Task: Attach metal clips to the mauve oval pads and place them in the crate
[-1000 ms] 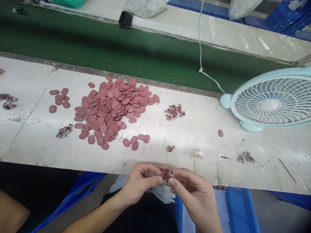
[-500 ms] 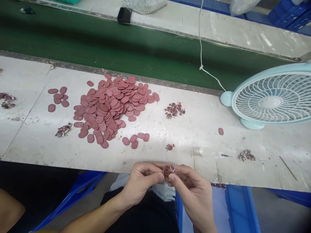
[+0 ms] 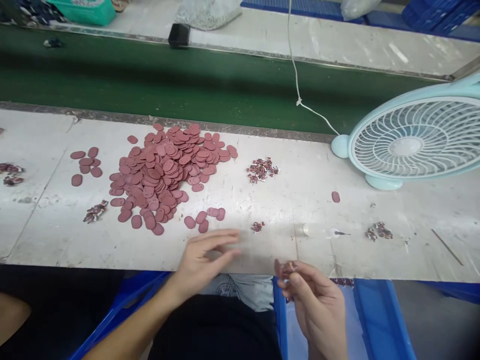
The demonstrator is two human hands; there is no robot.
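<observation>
My right hand (image 3: 317,302) is closed at the table's front edge, pinching a small reddish-brown figure (image 3: 287,270) with what looks like an oval disc at its left end. My left hand (image 3: 206,262) is open and empty, thumb and fingers apart, slightly blurred over the table edge. Just beyond it lie several loose reddish oval discs (image 3: 203,226), and farther off a large heap of the same discs (image 3: 161,170). A few tiny brown-and-white pieces (image 3: 257,227) rest between the hands, with a bigger cluster of such pieces (image 3: 262,170) behind them.
On the right stand a light-blue fan (image 3: 407,145) with a white cord (image 3: 296,75) and a clear bottle with a dark thin tip (image 3: 318,231). Beneath the edge is a blue bin (image 3: 382,310). A green belt (image 3: 225,85) runs behind the table. Another person's arm (image 3: 13,317) shows at lower left.
My left hand has let go of the small figure and moved left, its fingers opening. My right hand keeps the figure and has shifted slightly right. The camera view has shifted a little.
</observation>
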